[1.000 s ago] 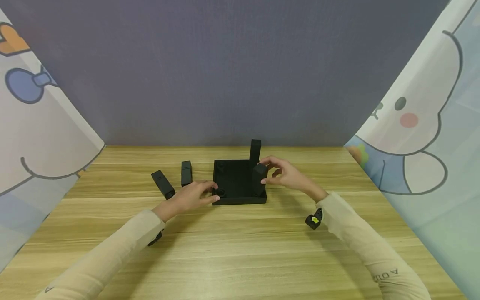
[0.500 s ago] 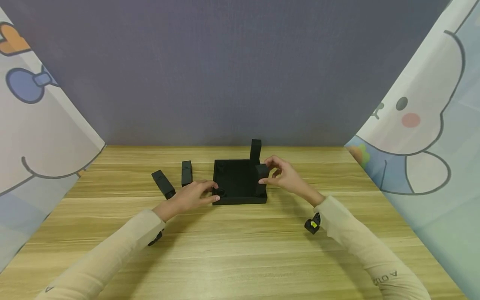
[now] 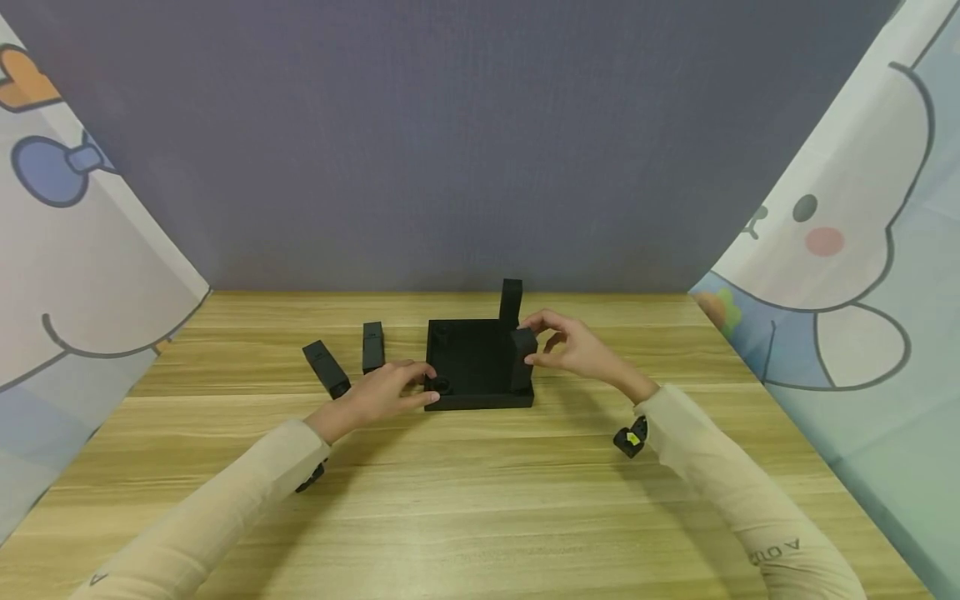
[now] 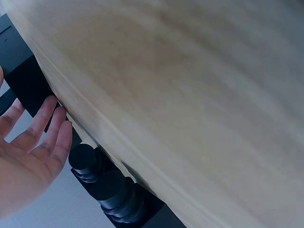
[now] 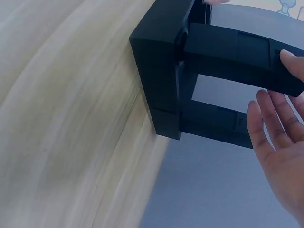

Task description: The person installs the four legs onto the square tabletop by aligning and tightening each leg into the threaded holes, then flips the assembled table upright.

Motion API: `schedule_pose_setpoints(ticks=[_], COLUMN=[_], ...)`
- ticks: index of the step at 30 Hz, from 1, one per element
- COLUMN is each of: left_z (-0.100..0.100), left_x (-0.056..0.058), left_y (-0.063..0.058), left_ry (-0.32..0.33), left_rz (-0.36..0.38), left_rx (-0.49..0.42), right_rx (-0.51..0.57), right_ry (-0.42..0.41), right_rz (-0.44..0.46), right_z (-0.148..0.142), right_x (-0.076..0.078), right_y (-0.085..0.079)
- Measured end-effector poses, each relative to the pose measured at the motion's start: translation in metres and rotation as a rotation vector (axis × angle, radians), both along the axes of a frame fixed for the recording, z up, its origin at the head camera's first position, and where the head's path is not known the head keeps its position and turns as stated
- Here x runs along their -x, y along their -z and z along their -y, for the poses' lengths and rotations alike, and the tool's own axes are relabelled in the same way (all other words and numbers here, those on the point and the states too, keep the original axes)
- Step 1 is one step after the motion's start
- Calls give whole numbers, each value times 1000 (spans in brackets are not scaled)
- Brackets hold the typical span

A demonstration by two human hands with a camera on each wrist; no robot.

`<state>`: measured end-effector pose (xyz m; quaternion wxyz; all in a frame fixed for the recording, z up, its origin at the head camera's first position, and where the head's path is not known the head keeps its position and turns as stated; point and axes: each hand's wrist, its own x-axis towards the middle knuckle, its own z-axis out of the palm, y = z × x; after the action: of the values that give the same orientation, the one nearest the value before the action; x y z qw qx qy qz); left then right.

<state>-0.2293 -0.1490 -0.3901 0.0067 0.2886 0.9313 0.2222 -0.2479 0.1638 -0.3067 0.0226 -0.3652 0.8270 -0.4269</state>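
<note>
A square black tabletop (image 3: 472, 358), underside up with a raised rim, lies on the table. My right hand (image 3: 573, 346) pinches the upper part of a black square leg (image 3: 522, 362) standing at the near right corner; in the right wrist view, the thumb presses this leg (image 5: 228, 50) from one side, fingers on the other. A second leg (image 3: 511, 302) stands at the far right corner. My left hand (image 3: 378, 393) holds the tabletop's near left corner between thumb and fingers, beside a round socket (image 3: 441, 385). The left wrist view shows the other fingers fairly straight against the tabletop (image 4: 31, 85).
Two loose black legs, one angled (image 3: 326, 367) and one straighter (image 3: 372, 346), lie left of the tabletop, partly near my left hand. Their threaded ends (image 4: 114, 190) show in the left wrist view. A grey panel (image 3: 450, 150) rises behind the wooden table (image 3: 480, 500).
The leg in my right hand has turned a little and straightened, and my right fingers have shifted slightly around it. My left hand and the tabletop have stayed in place.
</note>
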Motion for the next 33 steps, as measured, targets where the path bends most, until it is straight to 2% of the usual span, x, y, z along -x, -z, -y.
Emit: schedule_pose_setpoints(ticks=[3,9,13,17,21,27,33], left_z=[0,0,0,-1,0,0,0], left_x=[0,0,0,-1,-1,-1,-1], left_y=[-1,-1,-1,-1,-1,0,-1], left_ry=[-1,-1,-4,-7,-9,-3,-2], left_rz=[0,-3,0,10,11,5,4], left_rx=[-1,0,0,3,4,2,3], right_rx=[5,20,36,27,5,-41,-59], right_ry=[22,116,131,106,41,-52,-69], right_rz=[0,-28,-41,-69,-90,-46,-24], right_z=[1,4,5,4,3,0,-1], right_x=[-1,-5,-8,-8,-6,-1,0], right_y=[1,6,7,6,5,-1,-4])
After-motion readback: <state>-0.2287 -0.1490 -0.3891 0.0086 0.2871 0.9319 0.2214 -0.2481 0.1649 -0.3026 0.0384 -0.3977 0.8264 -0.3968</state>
